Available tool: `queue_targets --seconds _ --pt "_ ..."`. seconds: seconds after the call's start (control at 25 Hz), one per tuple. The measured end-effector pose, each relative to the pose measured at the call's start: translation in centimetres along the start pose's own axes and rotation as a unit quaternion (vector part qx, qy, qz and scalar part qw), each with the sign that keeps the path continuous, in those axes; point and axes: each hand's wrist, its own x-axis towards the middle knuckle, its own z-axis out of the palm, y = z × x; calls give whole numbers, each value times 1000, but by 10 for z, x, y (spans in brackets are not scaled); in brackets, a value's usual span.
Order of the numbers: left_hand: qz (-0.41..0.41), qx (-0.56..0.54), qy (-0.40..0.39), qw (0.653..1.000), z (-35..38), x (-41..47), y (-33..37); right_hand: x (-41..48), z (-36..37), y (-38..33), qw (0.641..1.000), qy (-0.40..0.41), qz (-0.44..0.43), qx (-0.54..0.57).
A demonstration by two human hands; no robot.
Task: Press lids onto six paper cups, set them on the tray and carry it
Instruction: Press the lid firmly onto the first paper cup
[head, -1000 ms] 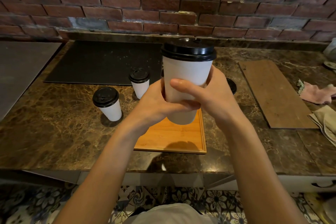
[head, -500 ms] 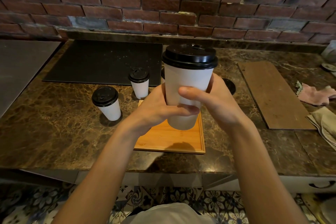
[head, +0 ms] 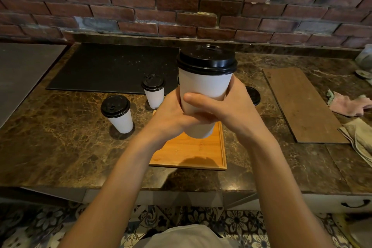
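Obs., head view. All positions are referenced to the tray (head: pixel 191 151), a flat rectangle of orange-toned wood with a low raised rim that lies on the bench (head: pixel 60 147). The bench is polished brown marble, veined and glossy.

Held cup (head: pixel 203 84): white matte paper, tapered, upright. I read it as lifted above the tray's far end, its base clear of the wood. A black domed plastic lid (head: pixel 206 60) with a stepped rim and a sip slot sits on its mouth.

Left grip (head: pixel 171 115): bare hand, fingers wrapped round the held cup's lower wall. Right grip (head: pixel 237 110): clamped on the same cup from the other side, thumb laid across the front face.

Near cup (head: pixel 120 121), lidded, stands left of the tray. Far cup (head: pixel 154 96), lidded, stands just beyond the tray's far-left corner. Both are on marble, not on wood.

A loose black lid (head: pixel 254 95) lies flat right of the tray's far end, partly hidden by the right grip.

A black matte mat (head: pixel 112 66) lies beyond the tray to the left, and a grey-brown plank (head: pixel 302 102) to the right. Further right are a crumpled pink cloth (head: pixel 348 104) and a beige cloth (head: pixel 360 137).

Writing: a faint mark on the tray floor and the embossing on the lids are both too small to read.
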Motion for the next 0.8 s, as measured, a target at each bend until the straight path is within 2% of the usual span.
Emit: queue_targets --seconds 0.36,0.52,0.8 --pt "31 4 29 999 4 0 -2 -2 20 4 995 95 -8 -22" --pt "39 0 5 999 0 2 -3 -1 13 1 998 68 0 -12" --pt "33 -30 -54 998 -3 1 6 -3 1 -3 997 -7 11 78"
